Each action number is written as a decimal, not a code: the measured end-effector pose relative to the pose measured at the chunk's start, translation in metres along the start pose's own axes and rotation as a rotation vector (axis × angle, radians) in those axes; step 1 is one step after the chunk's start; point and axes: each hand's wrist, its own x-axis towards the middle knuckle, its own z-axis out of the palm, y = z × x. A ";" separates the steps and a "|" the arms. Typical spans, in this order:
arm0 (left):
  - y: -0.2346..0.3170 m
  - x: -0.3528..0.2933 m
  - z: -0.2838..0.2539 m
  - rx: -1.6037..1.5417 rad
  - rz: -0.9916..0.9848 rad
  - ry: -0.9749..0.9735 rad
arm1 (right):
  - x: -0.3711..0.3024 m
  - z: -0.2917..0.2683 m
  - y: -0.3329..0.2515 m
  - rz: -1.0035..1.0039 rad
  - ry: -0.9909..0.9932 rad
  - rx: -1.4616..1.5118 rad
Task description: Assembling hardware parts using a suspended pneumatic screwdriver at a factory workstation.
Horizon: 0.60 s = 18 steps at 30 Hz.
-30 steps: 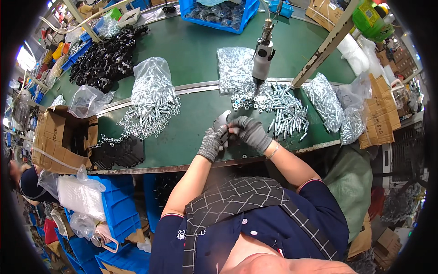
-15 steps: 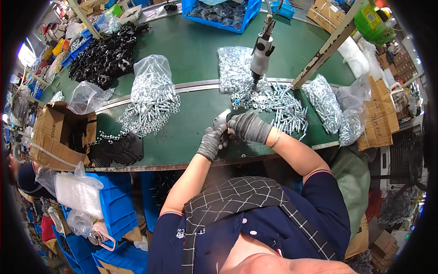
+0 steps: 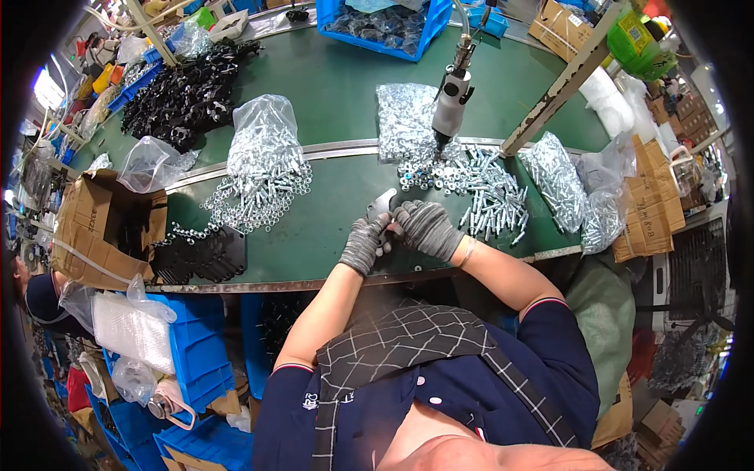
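Observation:
My left hand (image 3: 364, 242), in a grey striped glove with bare fingertips, is closed around a small silver-white metal bracket (image 3: 383, 202) with a rounded upper end. My right hand (image 3: 428, 228), gloved the same way, meets it with fingers bent against the bracket's right side. Whatever its fingertips pinch is hidden. Beyond my hands lies a row of nuts and washers (image 3: 428, 176), with loose silver bolts (image 3: 495, 206) to the right. A grey and black power screwdriver (image 3: 449, 106) hangs point down over the washers.
Left of my hands, bolts and rings (image 3: 255, 200) spill from a clear bag. Black flat parts (image 3: 206, 257) lie beside an open cardboard box (image 3: 94, 228). A painted post (image 3: 558, 98) rises at the right, near bags of bolts (image 3: 554, 180). A blue bin (image 3: 428, 35) stands at the back.
My right hand has shifted slightly left and down, its fingers curling more closely beside the bracket. My left hand keeps its hold in nearly the same place.

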 end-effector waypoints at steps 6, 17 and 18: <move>0.001 -0.007 -0.001 -0.050 0.082 -0.091 | 0.050 -0.069 0.083 0.170 1.051 0.198; 0.002 -0.006 -0.005 -0.148 0.038 -0.117 | 0.089 -0.044 0.074 0.102 0.671 1.382; -0.003 -0.003 -0.006 -0.175 0.030 -0.119 | 0.072 -0.065 0.040 -0.032 0.569 2.042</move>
